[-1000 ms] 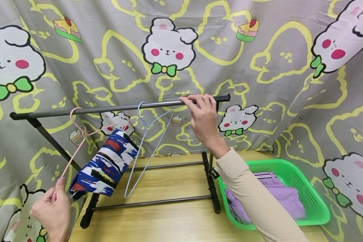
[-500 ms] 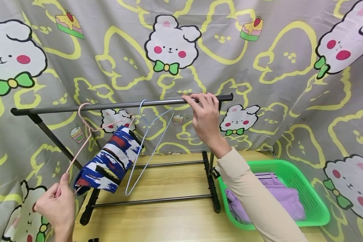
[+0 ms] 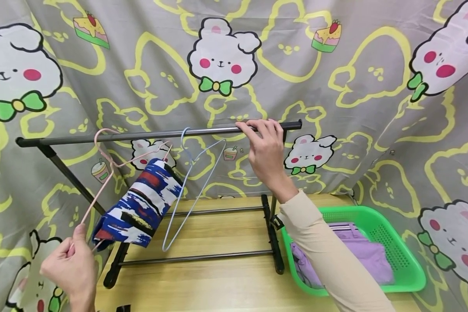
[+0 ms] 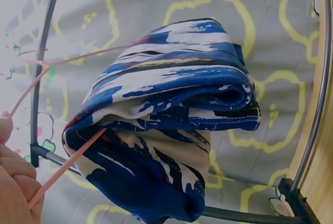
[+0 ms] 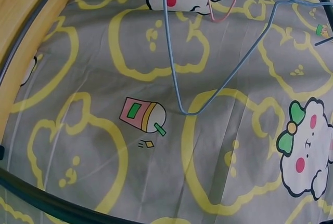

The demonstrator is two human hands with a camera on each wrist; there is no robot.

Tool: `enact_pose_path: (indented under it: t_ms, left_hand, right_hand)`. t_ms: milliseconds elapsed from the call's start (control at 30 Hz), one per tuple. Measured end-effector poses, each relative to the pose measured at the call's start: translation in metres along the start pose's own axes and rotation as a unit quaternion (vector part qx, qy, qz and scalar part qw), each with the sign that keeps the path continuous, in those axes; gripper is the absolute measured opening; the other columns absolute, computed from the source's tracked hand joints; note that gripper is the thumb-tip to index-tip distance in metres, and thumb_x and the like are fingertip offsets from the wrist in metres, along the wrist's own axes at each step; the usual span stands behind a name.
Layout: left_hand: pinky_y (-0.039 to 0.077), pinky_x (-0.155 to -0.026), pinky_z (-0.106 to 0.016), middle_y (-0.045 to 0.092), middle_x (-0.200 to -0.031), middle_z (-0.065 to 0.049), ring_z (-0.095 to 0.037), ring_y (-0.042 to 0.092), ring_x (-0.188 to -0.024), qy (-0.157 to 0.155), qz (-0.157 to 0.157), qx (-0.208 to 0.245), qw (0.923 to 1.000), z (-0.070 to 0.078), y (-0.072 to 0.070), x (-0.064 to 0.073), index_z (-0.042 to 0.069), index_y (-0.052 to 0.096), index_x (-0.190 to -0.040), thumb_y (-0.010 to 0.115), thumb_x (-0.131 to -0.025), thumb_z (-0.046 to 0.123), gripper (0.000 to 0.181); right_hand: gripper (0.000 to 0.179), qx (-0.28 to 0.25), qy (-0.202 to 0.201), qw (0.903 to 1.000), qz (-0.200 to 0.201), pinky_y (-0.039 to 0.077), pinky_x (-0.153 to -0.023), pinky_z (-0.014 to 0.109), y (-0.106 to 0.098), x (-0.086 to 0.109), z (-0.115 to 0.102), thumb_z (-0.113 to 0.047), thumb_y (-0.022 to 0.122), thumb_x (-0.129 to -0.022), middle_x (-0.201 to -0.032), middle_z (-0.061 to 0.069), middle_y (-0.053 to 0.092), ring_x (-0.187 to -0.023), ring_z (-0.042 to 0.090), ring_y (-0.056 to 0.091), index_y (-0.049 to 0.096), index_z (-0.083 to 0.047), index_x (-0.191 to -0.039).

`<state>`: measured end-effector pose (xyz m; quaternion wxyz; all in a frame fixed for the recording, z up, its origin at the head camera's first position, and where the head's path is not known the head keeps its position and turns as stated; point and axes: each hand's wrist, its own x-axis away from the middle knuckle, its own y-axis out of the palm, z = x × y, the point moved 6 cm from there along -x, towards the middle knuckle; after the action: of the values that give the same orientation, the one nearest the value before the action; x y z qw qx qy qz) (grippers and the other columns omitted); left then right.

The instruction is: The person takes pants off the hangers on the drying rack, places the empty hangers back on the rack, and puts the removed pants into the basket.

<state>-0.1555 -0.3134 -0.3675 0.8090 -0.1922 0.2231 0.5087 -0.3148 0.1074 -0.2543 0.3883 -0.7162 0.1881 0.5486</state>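
My left hand (image 3: 71, 264) grips the near corner of a pink clothes hanger (image 3: 97, 197), its hook over the top rail (image 3: 148, 135) of a clothes rack. A folded garment (image 3: 140, 203) with blue, white, red and black brushstrokes hangs over the hanger's lower bar. In the left wrist view, the bar passes into the garment's fold (image 4: 156, 73), and fingers hold the hanger's end at the left edge. My right hand (image 3: 267, 151) holds the rail near its right end, fingers curled over the top. Between the hands, a blue hanger (image 3: 187, 203) hangs bare from the rail.
A green perforated basket (image 3: 407, 260) with folded lilac clothing (image 3: 368, 260) stands right of the rack, partly behind my right sleeve (image 3: 327, 251). The rack's black feet (image 3: 274, 242) stand on a wooden tabletop (image 3: 203, 286). A patterned grey curtain (image 3: 296, 99) surrounds it.
The pink hanger's hook has shifted right along the rail, then slightly back left, my left hand and the garment moving with it. My right hand stays on the rail.
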Motion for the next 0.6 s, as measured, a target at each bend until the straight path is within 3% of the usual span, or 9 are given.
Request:
enact_pose_path:
  t_ms: [200,400,600]
  left_hand:
    - [0.013,-0.041,-0.021,0.035,-0.040,0.020,0.010,0.024,-0.037,-0.001,0.009,0.011,0.9999,0.002,-0.005,0.000,-0.005,0.039,-0.042,0.075,-0.095,0.019,0.069]
    - [0.014,-0.046,-0.019,0.025,-0.041,0.015,0.007,0.020,-0.042,0.018,0.019,0.018,0.9995,0.007,-0.010,-0.001,-0.006,0.035,-0.042,0.075,-0.095,0.018,0.070]
    - [0.012,-0.045,-0.021,0.024,-0.039,0.015,0.004,0.021,-0.040,0.004,0.017,0.006,0.9998,0.002,-0.017,-0.003,-0.004,0.036,-0.043,0.077,-0.094,0.022,0.070]
  right_hand:
    - [0.050,0.001,-0.002,1.0000,0.000,0.025,-0.117,0.049,0.000,0.001,0.002,0.013,0.047,-0.093,-0.117,0.011,0.067,-0.113,0.032,0.055,0.073,-0.013,-0.126]
    - [0.051,0.001,0.002,1.0000,-0.002,0.025,-0.117,0.049,0.000,0.001,0.002,0.013,0.047,-0.092,-0.117,0.011,0.067,-0.113,0.032,0.055,0.073,-0.013,-0.126]
    - [0.050,0.000,0.005,1.0000,-0.005,0.025,-0.117,0.049,0.000,0.000,0.001,0.013,0.047,-0.092,-0.117,0.011,0.066,-0.114,0.033,0.055,0.073,-0.013,-0.126]
